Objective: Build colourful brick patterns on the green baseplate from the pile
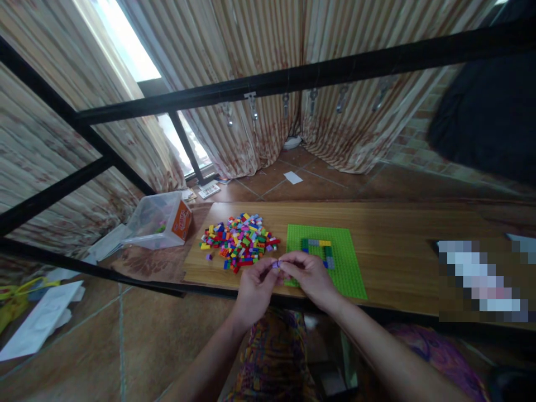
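My left hand (256, 285) and my right hand (309, 273) meet fingertip to fingertip over the front edge of the table. Between them they pinch a small purple building brick (276, 264), mostly covered by the fingers. Just beyond my right hand lies a green baseplate (341, 241), partly hidden by that hand. On it stands a square outline of bricks (314, 243) in green, grey, yellow and blue, its near side partly behind my fingers. A heap of loose coloured bricks (240, 240) spreads past my left hand.
A clear plastic box (153, 223) with an orange label stands left of the heap. The wooden table (402, 245) extends right, towards a pixelated patch. A black metal frame bar (268, 84) with hanging clips crosses before the curtains. One loose purple brick (209, 257) lies apart.
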`<state>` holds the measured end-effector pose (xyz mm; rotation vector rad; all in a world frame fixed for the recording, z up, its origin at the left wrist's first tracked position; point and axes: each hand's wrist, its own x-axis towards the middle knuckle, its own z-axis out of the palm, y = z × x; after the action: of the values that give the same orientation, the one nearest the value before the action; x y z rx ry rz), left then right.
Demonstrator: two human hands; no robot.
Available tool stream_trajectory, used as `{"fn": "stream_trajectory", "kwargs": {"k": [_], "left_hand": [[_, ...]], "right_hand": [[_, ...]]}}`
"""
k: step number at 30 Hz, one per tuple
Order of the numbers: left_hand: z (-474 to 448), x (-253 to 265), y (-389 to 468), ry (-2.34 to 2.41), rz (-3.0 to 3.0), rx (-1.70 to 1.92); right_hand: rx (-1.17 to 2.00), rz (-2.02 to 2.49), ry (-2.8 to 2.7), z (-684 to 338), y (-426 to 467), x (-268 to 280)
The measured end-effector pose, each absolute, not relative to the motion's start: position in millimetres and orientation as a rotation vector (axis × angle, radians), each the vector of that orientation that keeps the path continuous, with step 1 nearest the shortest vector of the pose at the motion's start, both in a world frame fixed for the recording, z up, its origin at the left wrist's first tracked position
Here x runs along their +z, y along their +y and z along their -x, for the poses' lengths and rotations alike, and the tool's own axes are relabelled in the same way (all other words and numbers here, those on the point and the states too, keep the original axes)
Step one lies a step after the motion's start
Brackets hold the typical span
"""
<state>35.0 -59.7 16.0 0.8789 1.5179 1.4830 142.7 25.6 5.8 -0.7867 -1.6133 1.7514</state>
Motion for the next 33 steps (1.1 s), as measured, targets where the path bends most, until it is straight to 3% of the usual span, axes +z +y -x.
{"fn": "stream_trajectory", "kwargs": {"k": [8,21,28,33], "left_hand": [[-26,16,-68,1.275,-0.542,1.52],[-41,-14,-64,1.028,0.089,1.499],[-26,4,-69,1.098,0.106,1.495],[46,22,-60,1.503,0.046,1.834]], "right_hand": [[1.948,0.765,-1.467,-145,31,9],[1.222,0.413,-2.336,-151,8,10],[1.145,0.359,-2.362,-157,11,11],[1.045,0.421,-2.338,-164,17,9]]}}
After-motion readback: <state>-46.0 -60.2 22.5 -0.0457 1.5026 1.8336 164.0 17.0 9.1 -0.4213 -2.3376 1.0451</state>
